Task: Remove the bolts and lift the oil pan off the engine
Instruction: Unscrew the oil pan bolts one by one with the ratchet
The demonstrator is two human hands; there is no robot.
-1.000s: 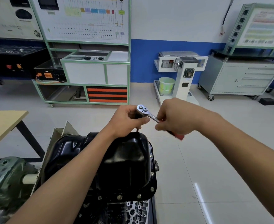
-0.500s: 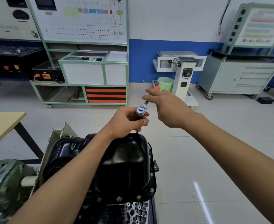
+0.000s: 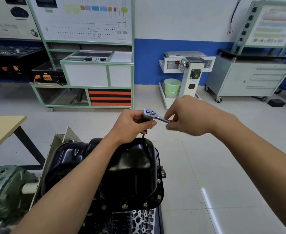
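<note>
A black oil pan [image 3: 130,168] sits upside-up on the engine [image 3: 135,220] in front of me, with several bolts [image 3: 124,206] along its near flange. A chrome ratchet [image 3: 150,114] stands over the pan's far edge on a dark extension that reaches down behind the rim. My left hand [image 3: 132,125] grips the extension just under the ratchet head. My right hand [image 3: 187,115] holds the ratchet's handle, which points right; most of the handle is hidden in the fingers.
A green gearbox unit [image 3: 5,188] stands at the left of the engine stand. A wooden table [image 3: 2,127] is at far left. Training benches [image 3: 88,78], a white stand [image 3: 187,71] and a grey drawer cabinet [image 3: 250,78] line the far wall across tiled floor.
My right hand swung the ratchet handle from near right to pointing away, and now back to the right. The left hand stayed on the extension.
</note>
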